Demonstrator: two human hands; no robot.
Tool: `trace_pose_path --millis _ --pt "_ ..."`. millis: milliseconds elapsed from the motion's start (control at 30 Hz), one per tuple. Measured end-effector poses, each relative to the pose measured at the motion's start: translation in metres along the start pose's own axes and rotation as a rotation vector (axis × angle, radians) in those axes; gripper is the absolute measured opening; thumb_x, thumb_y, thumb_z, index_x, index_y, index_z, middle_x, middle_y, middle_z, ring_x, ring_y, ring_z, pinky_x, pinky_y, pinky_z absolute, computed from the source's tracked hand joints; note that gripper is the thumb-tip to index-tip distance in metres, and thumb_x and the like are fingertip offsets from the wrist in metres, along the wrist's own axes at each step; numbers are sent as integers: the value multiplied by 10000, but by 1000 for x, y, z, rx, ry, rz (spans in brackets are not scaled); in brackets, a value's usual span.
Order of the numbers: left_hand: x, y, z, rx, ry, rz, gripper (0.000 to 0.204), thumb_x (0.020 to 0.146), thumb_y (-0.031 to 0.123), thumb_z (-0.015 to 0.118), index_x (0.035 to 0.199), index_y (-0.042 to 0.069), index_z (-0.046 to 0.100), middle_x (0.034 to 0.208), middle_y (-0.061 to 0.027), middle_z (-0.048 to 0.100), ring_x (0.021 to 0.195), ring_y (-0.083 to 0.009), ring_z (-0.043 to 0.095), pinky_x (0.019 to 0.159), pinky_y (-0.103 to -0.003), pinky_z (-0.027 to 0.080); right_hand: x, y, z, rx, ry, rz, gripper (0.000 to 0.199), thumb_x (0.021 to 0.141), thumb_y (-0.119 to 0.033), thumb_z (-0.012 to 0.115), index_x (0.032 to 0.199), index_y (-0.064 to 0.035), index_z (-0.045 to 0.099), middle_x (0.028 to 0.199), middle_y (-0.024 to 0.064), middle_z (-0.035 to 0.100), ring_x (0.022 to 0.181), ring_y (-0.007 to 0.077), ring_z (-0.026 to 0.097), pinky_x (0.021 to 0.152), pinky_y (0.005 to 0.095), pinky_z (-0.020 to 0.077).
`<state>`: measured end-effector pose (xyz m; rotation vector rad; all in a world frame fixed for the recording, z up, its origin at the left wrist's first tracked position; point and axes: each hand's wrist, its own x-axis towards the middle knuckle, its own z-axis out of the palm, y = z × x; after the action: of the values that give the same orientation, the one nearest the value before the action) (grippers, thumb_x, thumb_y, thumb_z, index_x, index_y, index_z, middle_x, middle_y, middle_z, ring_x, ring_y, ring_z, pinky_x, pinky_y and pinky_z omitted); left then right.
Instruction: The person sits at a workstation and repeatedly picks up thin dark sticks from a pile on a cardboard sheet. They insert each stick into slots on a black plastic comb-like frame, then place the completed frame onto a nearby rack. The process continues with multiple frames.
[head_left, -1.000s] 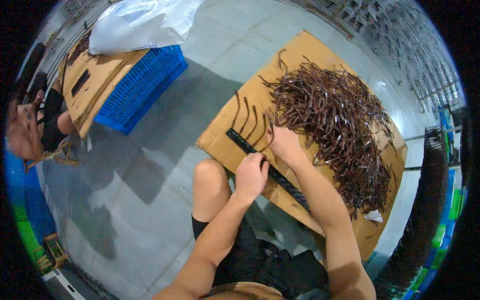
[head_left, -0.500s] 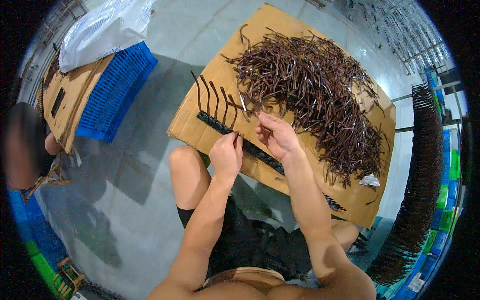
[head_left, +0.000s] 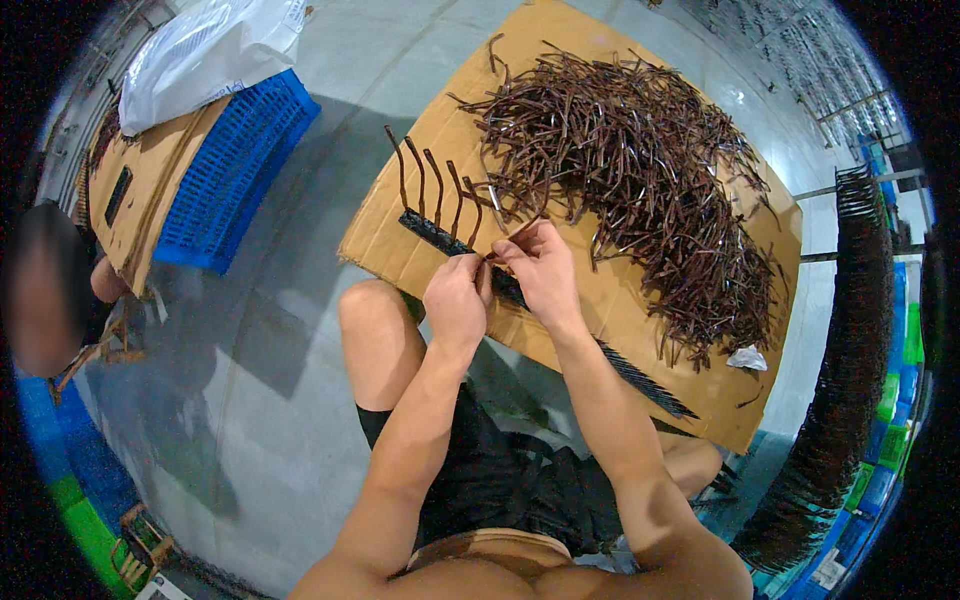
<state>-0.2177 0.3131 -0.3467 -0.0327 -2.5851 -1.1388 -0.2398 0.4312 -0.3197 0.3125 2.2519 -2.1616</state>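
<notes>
A long black strip (head_left: 430, 234) lies along the near edge of a cardboard sheet, with several thin brown pieces (head_left: 437, 190), shaped like eyeglass temples, standing upright in its left end. Over its middle, my left hand (head_left: 457, 305) is closed in a pinch at the strip; what lies between its fingertips is mostly hidden. My right hand (head_left: 545, 275) meets it from the right, thumb and fingers pinched on a thin brown piece whose end shows near the fingertips. Beyond both hands spreads a large heap of similar brown pieces (head_left: 620, 150).
The cardboard sheet (head_left: 400, 270) carries the heap, a crumpled white scrap (head_left: 746, 358) and a comb-like row of black spikes (head_left: 645, 380). At left stand a blue crate (head_left: 235, 175) and a white plastic bag (head_left: 210, 60), with another person beside them. A dark bristly rack (head_left: 850, 350) curves along the right.
My right hand has moved left and nearer, bringing its brown piece to my left hand at the strip. The left hand stays at about the same place.
</notes>
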Motion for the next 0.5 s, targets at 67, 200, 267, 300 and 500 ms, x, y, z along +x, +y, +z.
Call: trace_pose_path --millis 67,200,267,300,500 --pt "-1 0 1 5 -10 -15 88 834 124 637 863 44 660 850 -129 663 780 -324 630 682 -402 506 -6 0 1 -81 18 -20 144 845 -69 681 916 -1 575 807 69 658 738 132 612 664 292 495" --pt "-2 0 1 -6 -56 -95 95 835 142 638 853 50 654 857 -131 663 786 -323 633 688 -408 509 -8 -14 0 -519 -117 -152 123 831 -97 677 890 -16 604 848 98 689 765 195 654 716 328 507" --pt "-1 -3 -5 13 -55 -146 103 841 162 641 849 60 658 841 -126 663 798 -329 633 685 -417 509 4 -22 -3 -468 -284 -85 163 824 -149 662 922 -23 627 879 148 683 821 300 663 755 360 514" --pt "-1 -2 -4 27 -39 -144 104 842 164 641 846 62 659 834 -124 664 801 -331 633 682 -418 509 18 -24 -15 -450 -387 -82 175 825 -157 655 936 -24 633 885 157 682 835 309 661 756 361 515" --pt "11 -10 -18 63 -93 -271 216 856 243 576 773 63 661 786 -165 656 743 -373 627 644 -482 492 73 -50 34 -653 -273 150 268 871 -243 590 1025 -32 648 918 189 679 857 351 655 764 408 515"
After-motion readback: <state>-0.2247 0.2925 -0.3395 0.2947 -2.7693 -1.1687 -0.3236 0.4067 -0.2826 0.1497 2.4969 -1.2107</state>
